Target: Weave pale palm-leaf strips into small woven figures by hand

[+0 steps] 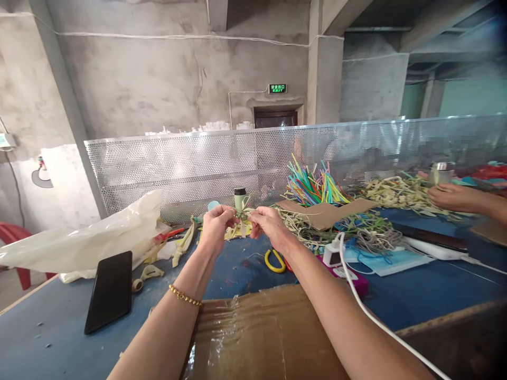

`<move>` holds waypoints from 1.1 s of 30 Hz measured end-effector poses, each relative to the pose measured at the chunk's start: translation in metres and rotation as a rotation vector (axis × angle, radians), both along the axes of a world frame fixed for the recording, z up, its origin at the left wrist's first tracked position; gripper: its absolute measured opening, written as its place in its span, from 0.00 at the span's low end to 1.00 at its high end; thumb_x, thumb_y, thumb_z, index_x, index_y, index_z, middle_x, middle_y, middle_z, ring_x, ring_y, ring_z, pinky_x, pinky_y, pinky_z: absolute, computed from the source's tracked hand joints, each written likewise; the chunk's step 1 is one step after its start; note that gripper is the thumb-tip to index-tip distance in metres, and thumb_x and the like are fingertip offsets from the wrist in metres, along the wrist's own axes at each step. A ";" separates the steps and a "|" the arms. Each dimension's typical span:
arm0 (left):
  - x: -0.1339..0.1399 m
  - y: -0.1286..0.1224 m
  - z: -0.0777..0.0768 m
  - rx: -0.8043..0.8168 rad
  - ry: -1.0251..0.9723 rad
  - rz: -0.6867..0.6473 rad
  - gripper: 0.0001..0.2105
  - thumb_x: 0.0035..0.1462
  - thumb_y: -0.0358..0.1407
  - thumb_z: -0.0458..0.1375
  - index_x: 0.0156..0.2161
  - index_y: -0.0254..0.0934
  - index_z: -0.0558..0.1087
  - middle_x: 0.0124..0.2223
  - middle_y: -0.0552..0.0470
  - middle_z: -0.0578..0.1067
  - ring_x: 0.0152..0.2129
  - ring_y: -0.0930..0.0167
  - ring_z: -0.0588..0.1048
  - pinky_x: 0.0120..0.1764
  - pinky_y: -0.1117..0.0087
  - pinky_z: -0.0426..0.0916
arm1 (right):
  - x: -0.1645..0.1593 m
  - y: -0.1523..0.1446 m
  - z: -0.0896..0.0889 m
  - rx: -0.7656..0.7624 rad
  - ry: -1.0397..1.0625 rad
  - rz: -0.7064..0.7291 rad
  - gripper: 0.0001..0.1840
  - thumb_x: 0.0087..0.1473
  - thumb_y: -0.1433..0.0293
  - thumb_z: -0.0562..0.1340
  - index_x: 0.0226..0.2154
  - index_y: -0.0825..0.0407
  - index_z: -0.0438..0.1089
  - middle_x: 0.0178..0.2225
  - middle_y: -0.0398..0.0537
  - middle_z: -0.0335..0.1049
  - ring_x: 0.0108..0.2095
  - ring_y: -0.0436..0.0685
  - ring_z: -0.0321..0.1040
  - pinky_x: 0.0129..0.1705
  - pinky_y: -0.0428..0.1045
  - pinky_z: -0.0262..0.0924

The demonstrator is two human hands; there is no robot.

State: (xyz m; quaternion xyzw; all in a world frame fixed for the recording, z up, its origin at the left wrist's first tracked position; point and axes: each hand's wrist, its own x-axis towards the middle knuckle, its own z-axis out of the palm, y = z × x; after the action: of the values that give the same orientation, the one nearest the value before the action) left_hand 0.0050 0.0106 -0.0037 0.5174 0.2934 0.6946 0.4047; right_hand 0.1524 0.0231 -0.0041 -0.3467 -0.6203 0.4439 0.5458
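Observation:
Both my hands meet over the far middle of the blue table, pinching a small pale green strip (244, 213) that forms loops between them. My left hand (217, 226) has its thumb and fingers closed on one side of the strip. On the other side, the fingers of my right hand (269, 224) are pressed together on it. Just behind stands a pale green bottle (240, 199) with a black cap. Beneath my right wrist lie yellow-handled scissors or pliers (274, 261), partly covered by the forearm. Fingertip detail is too small to make out.
Flattened cardboard (261, 338) lies under my forearms. A black phone (109, 292) and a plastic bag (83, 235) are at left. Coloured strips (312, 184), a blue mask (390, 261) and a white cable (352, 287) are at right. Another person's hand (455, 198) reaches in at far right.

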 end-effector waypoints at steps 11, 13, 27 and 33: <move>0.005 -0.009 0.001 0.028 -0.090 -0.312 0.10 0.46 0.35 0.68 0.31 0.34 0.71 0.26 0.53 0.76 0.22 0.72 0.77 0.28 0.73 0.68 | -0.007 -0.001 -0.005 -0.036 0.053 0.048 0.09 0.50 0.69 0.61 0.21 0.53 0.64 0.15 0.39 0.64 0.14 0.46 0.61 0.14 0.41 0.49; 0.005 -0.008 -0.001 0.043 -0.064 -0.298 0.11 0.47 0.36 0.67 0.31 0.35 0.70 0.27 0.53 0.76 0.23 0.71 0.77 0.28 0.72 0.68 | -0.008 0.000 -0.005 -0.028 0.069 0.006 0.09 0.49 0.70 0.62 0.21 0.53 0.64 0.16 0.40 0.65 0.14 0.46 0.61 0.14 0.41 0.50; 0.012 -0.005 -0.007 0.150 0.186 -0.043 0.07 0.52 0.36 0.62 0.30 0.35 0.69 0.23 0.54 0.73 0.21 0.73 0.72 0.29 0.71 0.68 | -0.004 0.014 -0.010 -0.054 0.374 0.147 0.08 0.44 0.75 0.65 0.21 0.54 0.64 0.17 0.43 0.68 0.17 0.48 0.64 0.18 0.44 0.59; 0.011 0.006 -0.015 0.217 0.305 0.069 0.04 0.52 0.33 0.60 0.28 0.35 0.70 0.23 0.55 0.72 0.22 0.74 0.71 0.30 0.73 0.66 | -0.012 0.016 -0.014 -0.081 0.328 0.045 0.11 0.47 0.77 0.61 0.20 0.52 0.60 0.14 0.38 0.61 0.13 0.46 0.57 0.15 0.43 0.54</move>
State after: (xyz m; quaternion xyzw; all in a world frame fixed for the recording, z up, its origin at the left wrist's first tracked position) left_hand 0.0160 0.0162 -0.0190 0.6472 0.2922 0.6489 0.2733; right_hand 0.1407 0.0394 -0.0183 -0.2775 -0.5121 0.5313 0.6152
